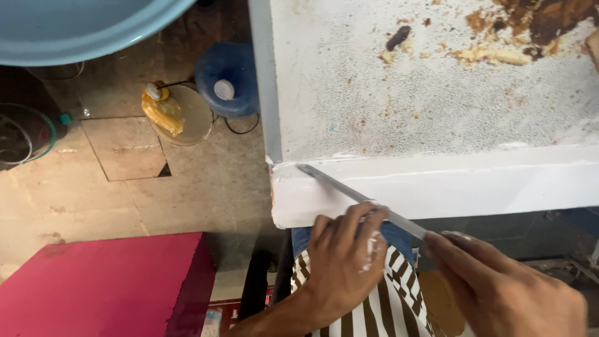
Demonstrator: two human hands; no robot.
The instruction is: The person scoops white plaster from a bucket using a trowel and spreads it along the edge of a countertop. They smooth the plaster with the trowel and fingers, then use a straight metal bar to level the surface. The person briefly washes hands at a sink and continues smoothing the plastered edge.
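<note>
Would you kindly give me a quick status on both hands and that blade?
Left hand and right hand both gripping the thin metal blade. Blade tip against the white front edge of the slab. Nothing blocking the blade.

Smooth grey metal blade (pixel 349 192), wet glossy white edge (pixel 437 187), rough speckled stained tabletop (pixel 405 100)
</note>
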